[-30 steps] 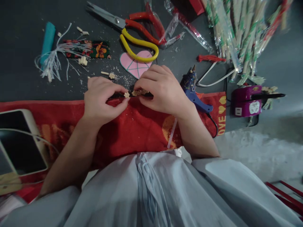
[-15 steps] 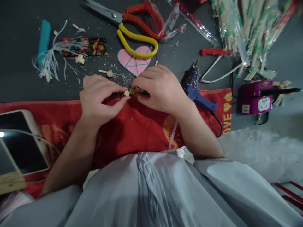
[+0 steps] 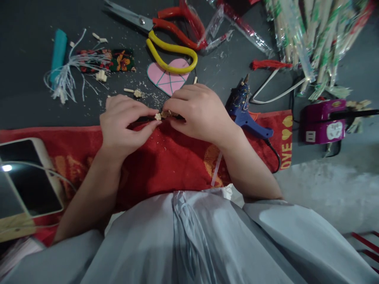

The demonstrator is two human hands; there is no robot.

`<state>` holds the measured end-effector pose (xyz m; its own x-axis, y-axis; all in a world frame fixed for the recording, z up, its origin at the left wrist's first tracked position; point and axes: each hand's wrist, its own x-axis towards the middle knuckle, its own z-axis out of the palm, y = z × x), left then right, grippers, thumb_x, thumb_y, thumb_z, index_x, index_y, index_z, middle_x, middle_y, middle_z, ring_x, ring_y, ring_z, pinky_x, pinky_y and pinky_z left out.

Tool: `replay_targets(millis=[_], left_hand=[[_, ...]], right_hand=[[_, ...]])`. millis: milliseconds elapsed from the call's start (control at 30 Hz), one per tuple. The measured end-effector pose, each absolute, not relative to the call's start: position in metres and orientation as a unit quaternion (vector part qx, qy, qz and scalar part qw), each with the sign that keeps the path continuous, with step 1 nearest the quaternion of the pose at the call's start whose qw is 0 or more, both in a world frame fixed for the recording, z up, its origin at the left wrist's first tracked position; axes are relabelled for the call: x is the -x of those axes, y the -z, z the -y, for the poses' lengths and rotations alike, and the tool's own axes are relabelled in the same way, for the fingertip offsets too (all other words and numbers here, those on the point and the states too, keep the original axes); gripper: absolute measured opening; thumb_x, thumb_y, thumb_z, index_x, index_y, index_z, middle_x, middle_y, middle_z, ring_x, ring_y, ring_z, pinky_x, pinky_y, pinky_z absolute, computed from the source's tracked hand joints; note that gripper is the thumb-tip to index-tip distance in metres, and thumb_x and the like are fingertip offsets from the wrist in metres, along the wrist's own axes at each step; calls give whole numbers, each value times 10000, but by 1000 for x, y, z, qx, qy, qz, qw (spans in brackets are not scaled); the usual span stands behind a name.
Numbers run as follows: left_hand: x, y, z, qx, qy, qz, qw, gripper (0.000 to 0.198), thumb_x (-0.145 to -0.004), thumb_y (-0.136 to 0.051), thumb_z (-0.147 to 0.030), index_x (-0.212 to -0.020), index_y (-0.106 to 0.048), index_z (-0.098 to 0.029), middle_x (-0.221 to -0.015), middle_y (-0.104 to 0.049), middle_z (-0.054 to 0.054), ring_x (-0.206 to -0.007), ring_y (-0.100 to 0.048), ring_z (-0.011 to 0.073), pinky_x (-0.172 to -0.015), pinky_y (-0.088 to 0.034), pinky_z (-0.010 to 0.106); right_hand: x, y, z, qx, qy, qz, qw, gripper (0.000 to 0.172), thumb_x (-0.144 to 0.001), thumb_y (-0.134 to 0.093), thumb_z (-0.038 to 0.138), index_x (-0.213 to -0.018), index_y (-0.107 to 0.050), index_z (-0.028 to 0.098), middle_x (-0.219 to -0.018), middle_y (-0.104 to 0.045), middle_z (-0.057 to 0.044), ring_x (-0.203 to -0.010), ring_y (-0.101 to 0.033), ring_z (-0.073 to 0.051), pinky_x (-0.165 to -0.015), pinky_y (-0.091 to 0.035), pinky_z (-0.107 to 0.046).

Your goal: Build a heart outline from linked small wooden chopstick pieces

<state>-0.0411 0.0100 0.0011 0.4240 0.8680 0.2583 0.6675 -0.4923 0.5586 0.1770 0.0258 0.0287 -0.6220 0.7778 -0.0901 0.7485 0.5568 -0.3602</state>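
Between thumb and forefinger, my left hand (image 3: 124, 124) pinches a small cream flower-shaped piece (image 3: 158, 116). My right hand (image 3: 197, 112) is closed just to its right, fingers curled round a small brownish piece (image 3: 167, 113) that is mostly hidden beneath them. The two pieces touch or nearly touch; I cannot tell which. Both hands are over the far edge of a red cloth (image 3: 166, 157). Beyond them lie a pink paper heart (image 3: 168, 77) with green lines and another small flower piece (image 3: 137, 93) among pale crumbs.
Scissors (image 3: 171, 47) with red and yellow handles overlap the heart. A blue glue gun (image 3: 248, 114) lies beside my right forearm. Wrapped sticks (image 3: 314, 43) and a purple power socket (image 3: 324, 120) are at the right. White string fringe (image 3: 63, 81) and a phone (image 3: 32, 173) are at the left.
Both hands keep the same grip, with the fingers shifting only very slightly at the small pieces. The view has drifted a little; nothing is let go or picked up.
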Motion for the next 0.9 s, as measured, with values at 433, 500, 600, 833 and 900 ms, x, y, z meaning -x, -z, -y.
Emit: replay_targets(millis=[433, 500, 600, 833, 900], left_hand=[[43, 3, -11, -831, -288, -443, 172, 83, -918, -733, -339, -974, -737, -278, -948, -774, -17, -892, -700, 204, -885, -543, 421], [43, 6, -11, -832, -305, -435, 158, 86, -904, -753, -329, -972, -735, -278, -931, -774, -22, -872, -703, 199, -866, -551, 411], [43, 10, -13, -841, -329, -409, 131, 118, -873, -795, -310, -969, -737, -271, -897, -771, -29, -824, -702, 189, -813, -557, 384], [45, 11, -14, -844, -336, -392, 148, 115, -889, -789, -316, -992, -742, -298, -903, -769, -46, -837, -697, 182, -809, -524, 371], [46, 11, -14, -839, -324, -404, 166, 94, -907, -771, -351, -990, -741, -319, -912, -767, -61, -857, -694, 181, -829, -512, 377]], right_hand=[[-178, -26, -25, 425, -174, 886, 56, 229, -972, -480, 239, -1030, -698, 198, -1025, -718, -43, -1012, -650, -213, -858, -466, -359], [-177, -28, -25, 431, -173, 885, 35, 257, -974, -470, 230, -1053, -709, 176, -1035, -722, -64, -1020, -649, -220, -853, -451, -359], [-176, -33, -24, 434, -172, 884, 17, 309, -984, -441, 224, -1095, -721, 157, -1046, -729, -89, -1026, -645, -224, -837, -425, -360], [-177, -25, -26, 432, -174, 883, 58, 352, -943, -420, 281, -1046, -750, 211, -988, -745, -77, -937, -626, -199, -783, -399, -380], [-178, -22, -27, 430, -174, 884, 64, 362, -935, -414, 300, -1040, -752, 225, -985, -748, -77, -928, -623, -203, -775, -401, -388]])
